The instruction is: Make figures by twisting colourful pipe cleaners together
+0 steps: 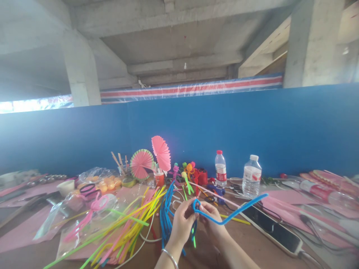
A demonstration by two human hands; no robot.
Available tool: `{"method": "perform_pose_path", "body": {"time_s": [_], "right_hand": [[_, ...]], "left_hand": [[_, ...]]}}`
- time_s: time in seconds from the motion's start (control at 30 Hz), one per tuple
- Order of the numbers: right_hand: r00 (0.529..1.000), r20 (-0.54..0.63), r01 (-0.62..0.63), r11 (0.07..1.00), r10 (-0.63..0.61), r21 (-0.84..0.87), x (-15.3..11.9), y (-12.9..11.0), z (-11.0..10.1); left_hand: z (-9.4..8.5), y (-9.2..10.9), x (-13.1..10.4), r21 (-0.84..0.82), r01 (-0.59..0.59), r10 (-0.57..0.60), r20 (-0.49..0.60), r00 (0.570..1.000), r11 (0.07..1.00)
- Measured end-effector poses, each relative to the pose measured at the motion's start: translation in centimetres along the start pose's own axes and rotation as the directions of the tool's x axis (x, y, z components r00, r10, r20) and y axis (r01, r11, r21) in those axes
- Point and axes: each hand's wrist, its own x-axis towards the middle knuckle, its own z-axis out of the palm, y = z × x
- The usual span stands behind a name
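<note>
A blue pipe cleaner is held between both hands, its near end bent into a small loop and its long end reaching up to the right. My left hand, with a silver bangle on the wrist, pinches the loop. My right hand has its fingers closed on the same pipe cleaner, just right of the loop. Below the fingers hangs a dark blue and green piece, partly hidden. Beside my left hand lies a bundle of blue pipe cleaners.
Yellow, green and pink pipe cleaners spread over the left. A phone with a cable lies right. Two water bottles, small colourful figures and paper fans stand behind, before a blue partition.
</note>
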Motion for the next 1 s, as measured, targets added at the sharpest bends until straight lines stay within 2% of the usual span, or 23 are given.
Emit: {"method": "perform_pose_path", "body": {"time_s": [0.37,0.5,0.57,0.7,0.87,1.0], "right_hand": [[1.0,0.006,0.018,1.0,-0.018,0.0,0.2,0.5,-0.2],[0.996,-0.043,0.075,0.997,-0.076,-0.025,-0.2,-0.1,0.7],[0.993,-0.024,0.117,0.993,-0.117,-0.028,-0.6,-0.5,1.2],[0.989,0.046,0.139,0.99,-0.137,-0.036,-1.0,-0.9,1.5],[0.992,-0.117,0.061,0.996,-0.053,0.062,-0.4,-0.3,0.5],[0.988,-0.155,0.011,0.987,0.014,0.158,-0.1,-0.2,0.2]], "left_hand": [[0.0,-0.6,-0.1,-0.021,-0.005,0.006,0.036,0.999,1.0],[-0.1,-1.0,0.2,-0.114,0.02,-0.025,-0.039,0.999,0.993],[-0.1,-1.2,0.4,-0.165,0.019,-0.037,-0.103,0.994,0.986],[-0.2,-1.5,0.6,-0.081,0.021,-0.039,-0.229,0.973,0.997],[-0.4,-1.0,0.6,-0.098,0.01,-0.031,-0.215,0.976,0.995],[-0.6,-0.7,0.7,-0.149,0.002,-0.034,-0.207,0.978,0.989]]}}
